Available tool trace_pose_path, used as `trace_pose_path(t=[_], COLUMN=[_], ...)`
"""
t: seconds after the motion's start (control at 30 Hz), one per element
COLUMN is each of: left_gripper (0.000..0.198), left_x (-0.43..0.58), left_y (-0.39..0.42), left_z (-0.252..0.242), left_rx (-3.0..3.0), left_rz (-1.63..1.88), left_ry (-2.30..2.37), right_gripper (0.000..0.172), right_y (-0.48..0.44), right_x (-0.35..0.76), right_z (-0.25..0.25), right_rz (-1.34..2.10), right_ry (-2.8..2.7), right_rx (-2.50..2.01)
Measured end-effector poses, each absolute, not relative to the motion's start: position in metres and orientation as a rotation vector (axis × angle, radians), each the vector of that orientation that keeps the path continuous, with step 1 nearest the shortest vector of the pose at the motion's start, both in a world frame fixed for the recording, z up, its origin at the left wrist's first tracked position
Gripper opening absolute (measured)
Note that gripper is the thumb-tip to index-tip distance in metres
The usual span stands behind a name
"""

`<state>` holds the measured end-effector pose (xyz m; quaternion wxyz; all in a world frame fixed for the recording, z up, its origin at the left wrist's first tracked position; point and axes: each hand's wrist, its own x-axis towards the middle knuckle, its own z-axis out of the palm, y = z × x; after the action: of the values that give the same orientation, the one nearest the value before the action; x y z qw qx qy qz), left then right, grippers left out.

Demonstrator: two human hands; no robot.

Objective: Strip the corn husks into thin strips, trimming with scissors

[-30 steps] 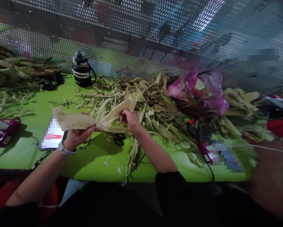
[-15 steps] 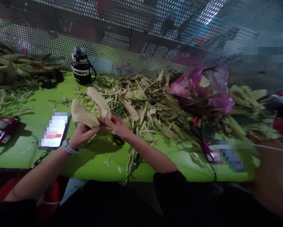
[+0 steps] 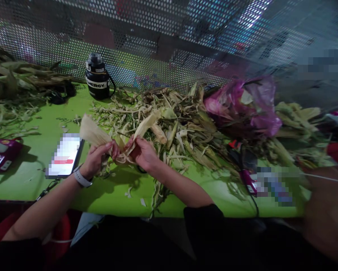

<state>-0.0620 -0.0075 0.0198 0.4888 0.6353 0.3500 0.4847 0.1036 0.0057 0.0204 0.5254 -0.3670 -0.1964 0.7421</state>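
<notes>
My left hand (image 3: pixel 99 157) is closed around the base of a pale corn husk (image 3: pixel 93 130), whose wide end fans out up and to the left. With fingers pinched, my right hand (image 3: pixel 143 152) grips a second husk piece (image 3: pixel 146 125) that leans up and to the right. Thin husk strands stretch between the two hands, which are close together above the green table (image 3: pixel 106 199). Behind them spreads a heap of dry and green husks (image 3: pixel 185 124).
A black bottle (image 3: pixel 97 81) stands at the back. A phone (image 3: pixel 65 152) lies left, beside a purple device (image 3: pixel 2 154). On the right are a pink plastic bag (image 3: pixel 242 105), another purple device (image 3: pixel 249 182) and another person's arm (image 3: pixel 325 203). Perforated metal (image 3: pixel 157 49) rises behind.
My right hand has moved slightly right and turned, swinging its husk piece from leaning left to leaning right. The two pieces are spread farther apart, with strands showing between them.
</notes>
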Motion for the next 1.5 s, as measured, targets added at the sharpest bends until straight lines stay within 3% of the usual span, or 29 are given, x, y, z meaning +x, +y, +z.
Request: trace_pose_path(t=[0.23, 0.33, 0.4, 0.53, 0.67, 0.73, 0.93, 1.03, 1.13, 1.37, 1.5], left_gripper=[0.056, 0.063, 0.058, 0.033, 0.058, 0.053, 0.030, 0.025, 0.024, 0.025, 0.044], left_x=[-0.058, -0.069, -0.073, -0.071, -0.068, -0.067, -0.062, -0.068, -0.078, -0.091, -0.083], left_y=[-0.012, -0.005, 0.001, 0.011, 0.010, 0.006, 0.003, 0.011, 0.020, 0.027, 0.018], left_z=[0.025, 0.027, 0.025, 0.011, 0.006, 0.010, 0.012, 0.010, 0.014, 0.017, 0.019], left_rx=[1.167, 1.050, 0.994, 1.188, 1.694, 1.804, 1.259, 0.939, 0.817, 0.787, 0.781], left_rz=[0.755, 0.673, 0.908, 1.045, 1.421, 1.517, 1.209, 1.367, 1.547, 1.594, 1.373], left_ry=[0.652, 0.663, 0.805, 1.160, 1.303, 1.248, 0.978, 1.063, 1.127, 1.076, 0.960], right_gripper=[0.014, 0.010, 0.011, 0.022, 0.034, 0.040, 0.049, 0.049, 0.047, 0.045, 0.048], right_y=[0.003, 0.023, 0.035, 0.039, 0.026, 0.018, -0.006, -0.009, -0.009, -0.003, 0.002], right_x=[0.121, 0.140, 0.147, 0.142, 0.136, 0.135, 0.126, 0.123, 0.125, 0.140, 0.139], right_z=[0.020, 0.015, 0.012, 0.009, 0.013, 0.016, 0.021, 0.019, 0.020, 0.025, 0.019], right_rz=[2.238, 2.207, 2.008, 1.783, 1.621, 1.526, 1.396, 1.344, 1.581, 1.936, 1.862], right_ry=[-0.806, -0.872, -0.848, -0.966, -1.083, -1.226, -1.817, -2.060, -2.219, -1.920, -1.475], right_rx=[-0.875, -1.020, -1.079, -1.192, -1.240, -1.262, -1.206, -1.148, -1.014, -1.007, -1.197])
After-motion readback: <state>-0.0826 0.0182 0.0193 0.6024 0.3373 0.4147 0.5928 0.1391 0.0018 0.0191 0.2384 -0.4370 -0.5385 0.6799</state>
